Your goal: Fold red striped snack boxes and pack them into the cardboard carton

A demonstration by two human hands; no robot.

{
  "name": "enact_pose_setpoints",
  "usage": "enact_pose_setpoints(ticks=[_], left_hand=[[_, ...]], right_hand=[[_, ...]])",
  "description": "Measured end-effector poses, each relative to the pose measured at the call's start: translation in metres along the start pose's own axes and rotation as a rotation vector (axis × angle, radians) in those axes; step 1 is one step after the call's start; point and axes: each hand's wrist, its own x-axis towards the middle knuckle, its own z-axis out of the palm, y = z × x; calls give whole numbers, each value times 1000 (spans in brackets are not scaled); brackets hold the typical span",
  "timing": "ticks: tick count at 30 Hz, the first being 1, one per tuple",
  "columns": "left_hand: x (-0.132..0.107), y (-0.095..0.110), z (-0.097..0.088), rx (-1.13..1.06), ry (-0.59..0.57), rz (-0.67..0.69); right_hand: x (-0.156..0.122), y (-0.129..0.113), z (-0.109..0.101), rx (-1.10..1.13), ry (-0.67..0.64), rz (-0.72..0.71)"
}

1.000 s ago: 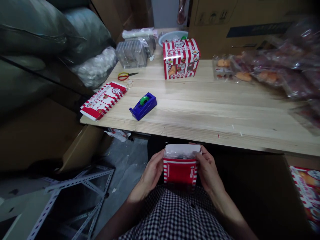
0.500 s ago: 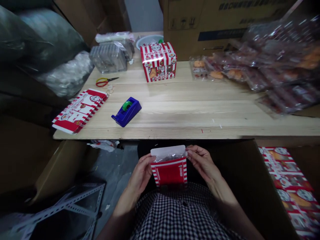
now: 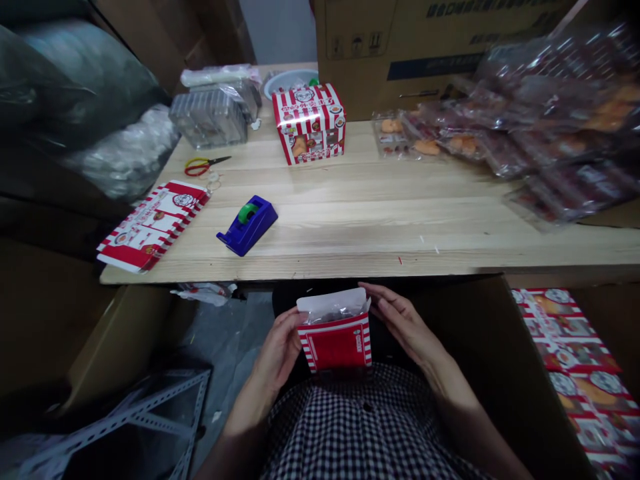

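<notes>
A small red-and-white striped cardboard box (image 3: 337, 347) sits in front of my checked shirt, below the table edge. Its white top flap stands up, and clear plastic shows in the open top. My left hand (image 3: 281, 347) grips the box's left side, thumb at the upper corner. Beside the upper right corner is my right hand (image 3: 400, 325); its fingers are stretched out, with the fingertips at the raised flap and the small side flap. Whether they press on the card is hard to see.
On the table (image 3: 345, 220) are a blue tape dispenser (image 3: 249, 225), scissors (image 3: 206, 165), flattened striped cartons (image 3: 153, 227), an assembled striped box (image 3: 310, 125), clear plastic cases (image 3: 210, 119) and a pile of wrapped packs (image 3: 545, 133). Finished-looking boxes (image 3: 580, 373) lie in a carton at lower right.
My right fingers have loosened from the flap's corner and straightened along it. The right side flap now sticks outward. My left hand keeps its grip, and the camera view has shifted slightly.
</notes>
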Motion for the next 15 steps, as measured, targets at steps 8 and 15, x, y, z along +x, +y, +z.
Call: enact_pose_setpoints(ticks=[8,15], left_hand=[[-7,-7,10,64,-33,51],[1,-1,2,132,-132,4]], right_hand=[[-2,12,53,154,211,85],[2,4,40,132,111,191]])
